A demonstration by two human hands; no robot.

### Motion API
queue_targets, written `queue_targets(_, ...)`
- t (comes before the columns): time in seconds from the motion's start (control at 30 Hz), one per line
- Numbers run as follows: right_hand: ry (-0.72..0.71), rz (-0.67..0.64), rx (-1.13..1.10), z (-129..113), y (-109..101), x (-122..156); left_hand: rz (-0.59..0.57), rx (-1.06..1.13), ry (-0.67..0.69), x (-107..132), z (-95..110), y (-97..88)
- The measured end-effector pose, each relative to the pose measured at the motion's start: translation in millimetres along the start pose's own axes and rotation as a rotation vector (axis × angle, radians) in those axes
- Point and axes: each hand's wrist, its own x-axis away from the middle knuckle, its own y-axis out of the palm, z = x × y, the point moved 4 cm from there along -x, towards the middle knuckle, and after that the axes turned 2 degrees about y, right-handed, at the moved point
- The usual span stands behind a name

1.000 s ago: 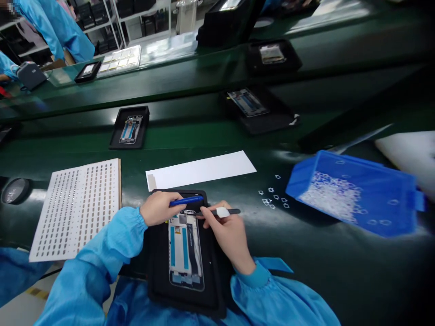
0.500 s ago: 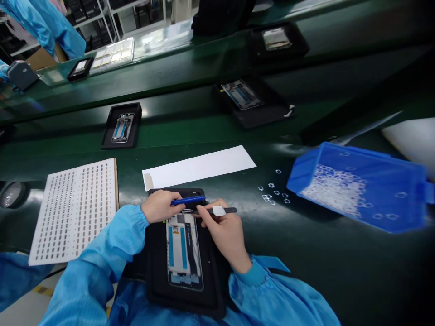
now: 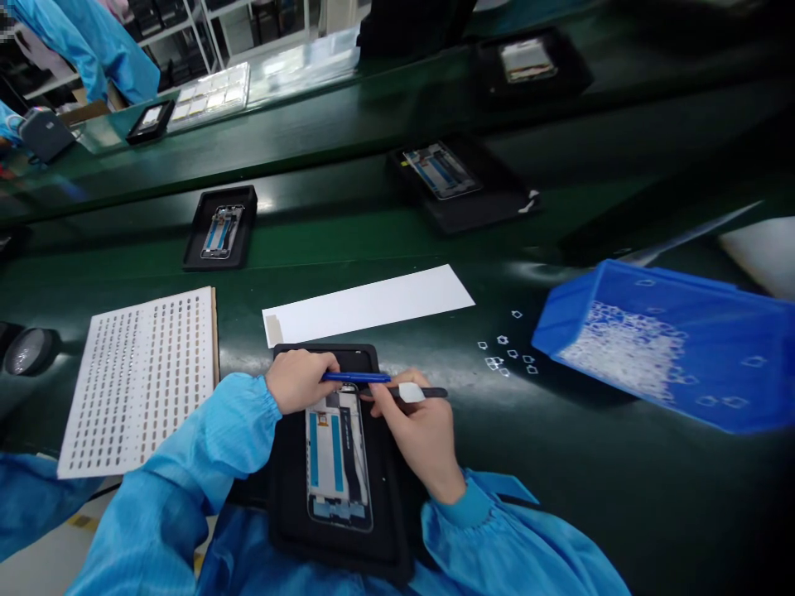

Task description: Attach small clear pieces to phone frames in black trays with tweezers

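Observation:
In the head view, my left hand [image 3: 299,381] is closed on a blue pen-like tool [image 3: 360,377], which lies level and points right over the top end of an opened phone [image 3: 327,451]. My right hand [image 3: 423,432] pinches dark tweezers [image 3: 437,393] with a white wrap around the middle. Their tips reach the phone's top right corner, close under the blue tool; whether they grip a small part there is too fine to see. The phone rests in a black tray [image 3: 286,505] at the bench's front edge.
A blue bin [image 3: 733,331] of small white rings stands at right, with several loose rings [image 3: 513,353] beside it. A white strip [image 3: 373,308] lies beyond the tray, a perforated white board [image 3: 140,381] at left. Farther back are black trays with phones [image 3: 220,232]. Another person's blue sleeve [image 3: 133,74] shows top left.
The blue tool has shifted right and slightly down, its tip now above my right fingertips. My right hand and the tweezers have moved slightly right and down.

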Motion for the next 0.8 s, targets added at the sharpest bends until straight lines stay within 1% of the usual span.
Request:
queue_targets(0.27, -0.119, -0.005, 0.134, -7, 3, 2, -0.014, -0.005, 0.002, -1, 0, -2.0)
queue_targets(0.43, -0.252, 0.064, 0.237, -8, 8, 5, -0.011, 0.011, -0.011, -1, 0, -1.3)
queue_targets(0.5, -0.276, 0.087, 0.239, -8, 10, 6, 0.002, 0.018, -0.021, -1, 1, -0.5)
queue_targets(0.53, -0.264, 0.094, 0.221, -7, 9, 6, 0.02, 0.024, -0.03, -1, 2, -0.3)
queue_targets(0.6, -0.193, 0.11, 0.123, -2, 6, 6, 0.086, 0.058, -0.053, 4, 0, -0.7)
queue_targets(0.67, -0.085, 0.145, -0.036, 6, 0, 6, 0.198, 0.142, -0.076, 15, -6, -1.4)
queue_targets(0.73, -0.012, 0.19, -0.152, 12, -5, 8, 0.352, 0.264, -0.099, 35, -19, -0.5)
queue_targets(0.8, 0.009, 0.215, -0.169, 14, -7, 10, 0.506, 0.363, -0.131, 61, -36, 5.9)
